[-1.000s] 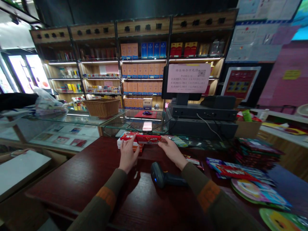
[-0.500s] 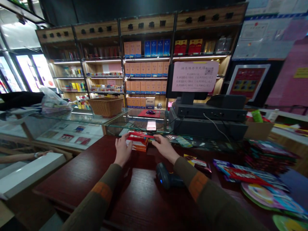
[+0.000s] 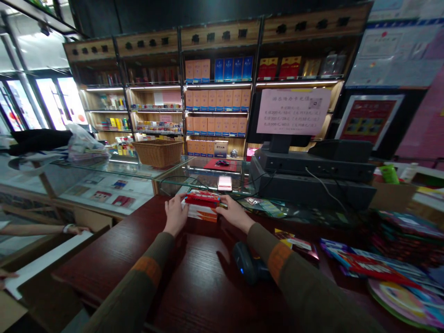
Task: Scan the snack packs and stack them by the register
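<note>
My left hand and my right hand grip the two ends of a shiny red packet with pale lettering. It lies over a stack of orange-and-white boxes at the far side of the dark wooden table. The fingers of both hands are closed about the packet's ends, with the fingertips partly hidden behind it. Below my right forearm, a black handheld barcode scanner rests on the table with a blue light showing.
Coloured packets and a dark stack of packets lie to the right. A monitor stand and till stand behind. A wicker basket sits on the glass counter. At left, another person's hand touches a white panel.
The red packet now shows more of its front between my hands, over the boxes. My view has swung slightly left. The other person's white panel has tilted and dropped lower.
</note>
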Demonstrator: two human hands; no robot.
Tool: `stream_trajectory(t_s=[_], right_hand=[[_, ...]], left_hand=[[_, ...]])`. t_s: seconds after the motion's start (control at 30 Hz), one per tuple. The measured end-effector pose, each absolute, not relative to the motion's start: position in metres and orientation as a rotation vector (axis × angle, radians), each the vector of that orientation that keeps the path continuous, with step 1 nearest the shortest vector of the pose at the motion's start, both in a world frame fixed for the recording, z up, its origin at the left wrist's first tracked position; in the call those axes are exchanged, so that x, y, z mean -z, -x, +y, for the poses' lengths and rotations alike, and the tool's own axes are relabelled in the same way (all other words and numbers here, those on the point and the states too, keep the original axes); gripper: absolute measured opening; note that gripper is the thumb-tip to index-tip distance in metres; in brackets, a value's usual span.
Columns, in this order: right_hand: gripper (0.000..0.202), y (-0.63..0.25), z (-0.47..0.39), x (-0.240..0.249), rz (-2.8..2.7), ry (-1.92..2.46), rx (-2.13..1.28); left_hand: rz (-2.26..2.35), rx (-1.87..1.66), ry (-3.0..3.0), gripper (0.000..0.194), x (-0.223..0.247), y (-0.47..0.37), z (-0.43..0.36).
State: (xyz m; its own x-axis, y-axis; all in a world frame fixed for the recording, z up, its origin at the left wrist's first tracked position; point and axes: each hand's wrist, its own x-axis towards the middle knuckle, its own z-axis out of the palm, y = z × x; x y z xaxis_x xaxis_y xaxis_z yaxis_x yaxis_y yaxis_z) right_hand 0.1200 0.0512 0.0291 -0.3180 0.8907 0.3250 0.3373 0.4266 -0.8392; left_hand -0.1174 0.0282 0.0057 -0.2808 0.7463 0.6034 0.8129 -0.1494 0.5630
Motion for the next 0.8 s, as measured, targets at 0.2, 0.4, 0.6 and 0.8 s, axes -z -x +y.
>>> stream_trajectory(t_s=[0.2, 0.4, 0.6, 0.8], right_hand=[[0.061, -0.114, 0.057, -0.026, -1.865, 0.980, -0.935], [0.067, -0.111, 0.058, -0.026, -1.904, 0.966, -0.919], [0.066, -0.109, 0.060, -0.026, -1.930, 0.905, -0.923], [0.069, -0.110, 0.066, -0.018, -1.927, 0.882, -0.911]], left_hand=[[-2.020, 1.359, 1.875, 0.040, 0.001, 0.123, 0.037], [-1.999, 1.334, 1.870, 0.058, 0.004, 0.124, 0.042], [-2.023, 1.293, 1.916, 0.061, 0.010, 0.127, 0.044], [-1.999, 1.283, 1.908, 0.062, 0.015, 0.126, 0.044]])
